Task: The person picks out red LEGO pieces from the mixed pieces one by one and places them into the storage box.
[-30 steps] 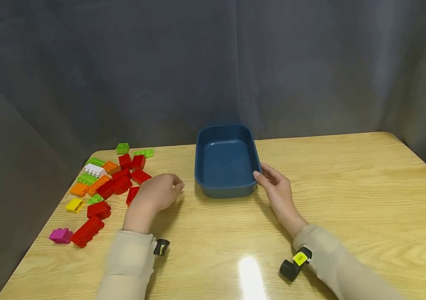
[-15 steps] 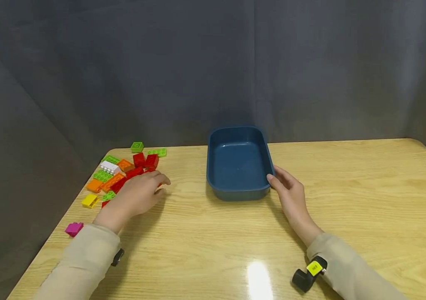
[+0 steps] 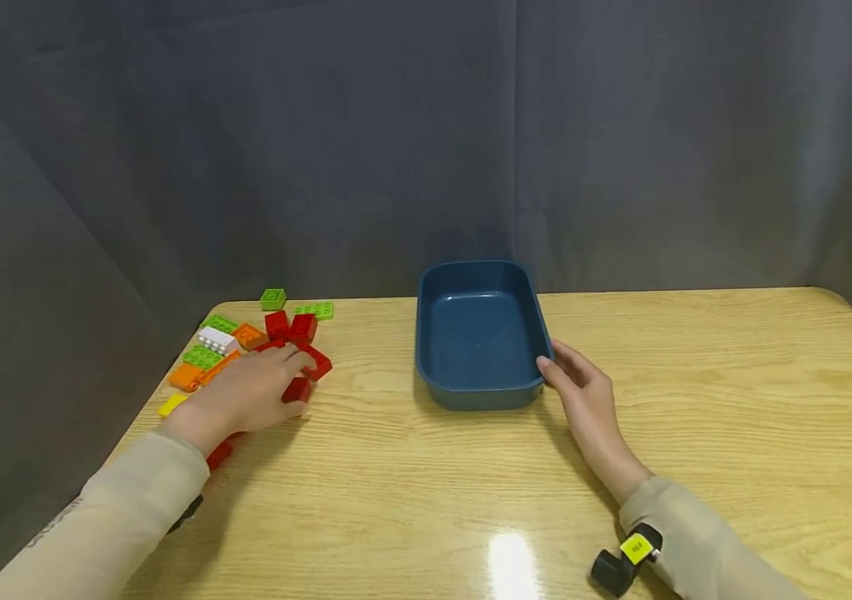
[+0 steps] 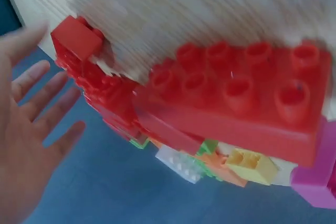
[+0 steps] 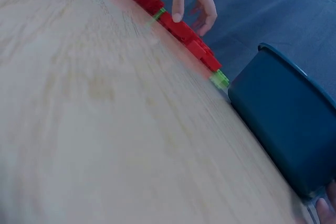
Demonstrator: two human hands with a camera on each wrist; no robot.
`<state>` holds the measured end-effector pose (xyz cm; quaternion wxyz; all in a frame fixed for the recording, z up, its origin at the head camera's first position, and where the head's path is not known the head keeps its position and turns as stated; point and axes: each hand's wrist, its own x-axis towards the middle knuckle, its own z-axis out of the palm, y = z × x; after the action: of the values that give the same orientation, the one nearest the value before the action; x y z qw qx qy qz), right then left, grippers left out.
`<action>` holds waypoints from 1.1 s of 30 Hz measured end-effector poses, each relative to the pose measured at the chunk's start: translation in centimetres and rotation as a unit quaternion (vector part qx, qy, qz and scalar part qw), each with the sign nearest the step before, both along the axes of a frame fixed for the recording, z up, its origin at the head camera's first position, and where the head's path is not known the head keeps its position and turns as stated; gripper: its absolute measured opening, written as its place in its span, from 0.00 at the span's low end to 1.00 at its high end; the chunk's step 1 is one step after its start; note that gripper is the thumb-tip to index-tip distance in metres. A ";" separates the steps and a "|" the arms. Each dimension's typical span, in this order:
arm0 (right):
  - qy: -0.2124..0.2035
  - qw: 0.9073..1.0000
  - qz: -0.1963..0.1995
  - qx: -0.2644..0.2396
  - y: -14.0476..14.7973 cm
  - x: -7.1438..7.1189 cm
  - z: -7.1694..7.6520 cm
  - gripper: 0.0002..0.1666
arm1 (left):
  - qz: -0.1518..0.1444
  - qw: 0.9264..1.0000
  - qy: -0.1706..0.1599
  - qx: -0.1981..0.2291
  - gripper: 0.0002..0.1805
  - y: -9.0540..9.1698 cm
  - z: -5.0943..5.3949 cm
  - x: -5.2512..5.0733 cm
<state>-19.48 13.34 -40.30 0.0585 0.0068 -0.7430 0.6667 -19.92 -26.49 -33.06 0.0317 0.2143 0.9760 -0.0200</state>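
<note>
My left hand [image 3: 257,387] reaches over a loose pile of toy building bricks, fingers apart. A red brick [image 3: 297,388] lies between its thumb and fingers; another red brick [image 3: 315,362] lies by the fingertips. In the left wrist view the same hand [image 4: 34,114] has spread fingers, beside a red brick [image 4: 79,38], while a large studded red brick [image 4: 236,100] fills the foreground. At the near right corner of a blue plastic bin [image 3: 477,398], my right hand [image 3: 583,400] holds the rim, thumb at the edge and fingers along the outer side. Nothing lies in the bin.
Orange [image 3: 186,377], yellow [image 3: 172,405] and white [image 3: 218,340] bricks lie left of the red ones. A green brick [image 3: 273,299] sits near the table's back edge. Behind the wooden table [image 3: 396,483] hangs a dark curtain [image 3: 321,150].
My left hand has moved left from beside the bin to above the red bricks, and its fingers have spread. The right hand stays at the bin's corner. The head view has shifted slightly.
</note>
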 end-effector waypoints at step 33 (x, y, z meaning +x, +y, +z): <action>0.010 1.000 0.002 0.022 1.4 -0.5 0.2 0.33 | -0.025 0.999 -0.012 0.028 0.33 1.7 0.2 0.1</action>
<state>-19.98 14.77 -40.15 0.0648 0.0163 -0.7569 0.6501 -19.85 -24.82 -32.87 0.0367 0.2396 0.9701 0.0089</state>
